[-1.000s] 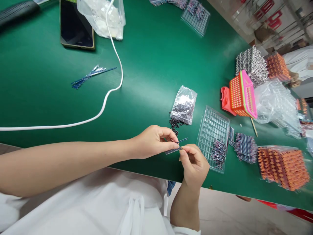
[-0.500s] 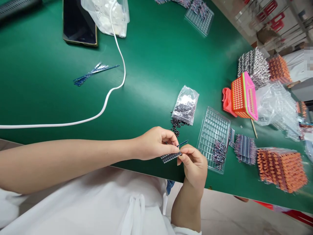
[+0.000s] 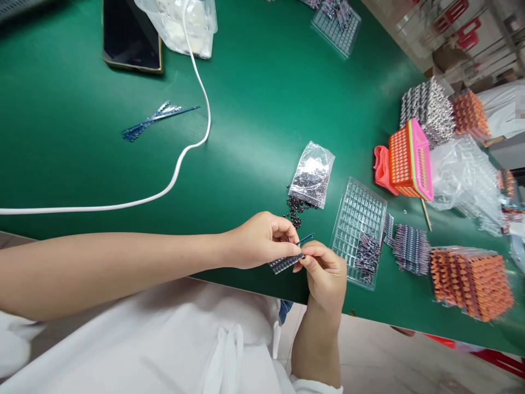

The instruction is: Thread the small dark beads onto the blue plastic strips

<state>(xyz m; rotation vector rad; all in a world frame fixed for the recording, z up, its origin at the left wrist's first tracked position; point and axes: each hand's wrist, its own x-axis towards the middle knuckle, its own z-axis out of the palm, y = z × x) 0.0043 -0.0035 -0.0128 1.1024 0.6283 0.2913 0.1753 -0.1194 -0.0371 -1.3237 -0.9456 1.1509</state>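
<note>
My left hand (image 3: 264,241) pinches a small dark circuit board panel (image 3: 283,264) marked with rows of small parts. A narrow blue strip (image 3: 306,238) sticks out past its fingertips. My right hand (image 3: 326,271) is closed at the panel's right end, thumb and forefinger pressed together there. Whatever sits between those fingertips is too small to make out. Just beyond my left hand lie loose small black parts (image 3: 296,207), spilled at the mouth of a clear plastic bag (image 3: 314,172) of the same parts.
Right of my hands, a clear compartment tray (image 3: 348,219) holds a heap of small boards (image 3: 368,253). Farther right are stacked boards (image 3: 411,249), orange stacks (image 3: 471,282) and an orange-pink basket (image 3: 404,161). A white cable (image 3: 180,164), blue strips (image 3: 158,119) and phone (image 3: 131,41) lie left.
My right hand has shifted very slightly left at the panel's end, its fingertips tucked closer. Both hands keep the same pinch, and the view has tilted a little.
</note>
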